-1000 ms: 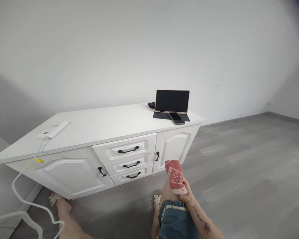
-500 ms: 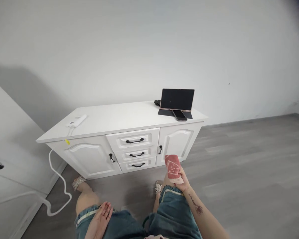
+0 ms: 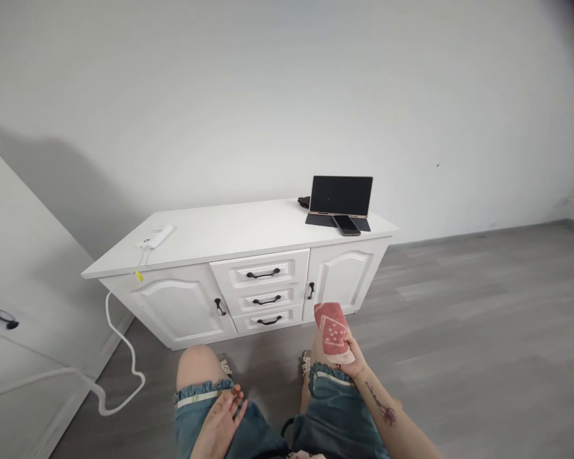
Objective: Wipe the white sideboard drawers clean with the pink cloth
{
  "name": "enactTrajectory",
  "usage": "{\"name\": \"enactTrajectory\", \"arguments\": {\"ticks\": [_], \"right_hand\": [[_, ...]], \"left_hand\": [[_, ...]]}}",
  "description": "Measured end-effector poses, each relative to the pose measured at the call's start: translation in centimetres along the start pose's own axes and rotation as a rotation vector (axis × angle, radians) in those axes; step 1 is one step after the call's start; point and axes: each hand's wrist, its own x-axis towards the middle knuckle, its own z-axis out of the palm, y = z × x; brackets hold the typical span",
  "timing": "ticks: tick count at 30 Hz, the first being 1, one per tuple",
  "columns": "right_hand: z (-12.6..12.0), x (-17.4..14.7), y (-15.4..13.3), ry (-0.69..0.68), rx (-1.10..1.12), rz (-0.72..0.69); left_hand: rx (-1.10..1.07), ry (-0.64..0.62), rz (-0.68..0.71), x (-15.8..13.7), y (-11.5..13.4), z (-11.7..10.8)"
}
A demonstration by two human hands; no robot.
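Note:
My right hand (image 3: 356,362) grips a small folded cloth (image 3: 332,331), red with a pale pattern and a pale lower edge; it looks like a towel. The cloth is held low in front of the cabinet's right door, over my right knee. Near my left thigh is my left hand (image 3: 224,411), palm turned up with loosely bent fingers apart and nothing seen in it. Ahead of both hands stands a white cabinet (image 3: 239,226) with black handles, its doors and drawers closed.
A tablet (image 3: 341,196) stands on the cabinet's right end, with a phone (image 3: 347,225) before it and a black item (image 3: 303,202) behind. At the left end lies a white power strip (image 3: 160,237); its cable (image 3: 134,357) loops to the floor. A white wardrobe (image 3: 23,255) is at left.
My left leg has stepped inward to the right. My left hand has moved right and its fingers have bent more. The cloth stays in my right hand; the view has shifted slightly.

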Motion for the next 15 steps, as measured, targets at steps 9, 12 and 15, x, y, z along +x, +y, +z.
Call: {"name": "enactTrajectory", "arguments": {"ticks": [9, 12, 15], "right_hand": [[-0.3, -2.8, -0.3, -0.001, -0.020, 0.266], [-0.3, -4.0, -0.7, 0.013, 0.002, 0.237], [-0.3, -4.5, -0.8, 0.027, -0.024, 0.234]], "left_hand": [[0.297, -0.223, -0.118, -0.2, 1.3, 2.0], [0.350, -0.291, -0.185, -0.4, 1.8, 2.9], [0.387, -0.345, -0.254, 0.2, 2.1, 4.2]]}}
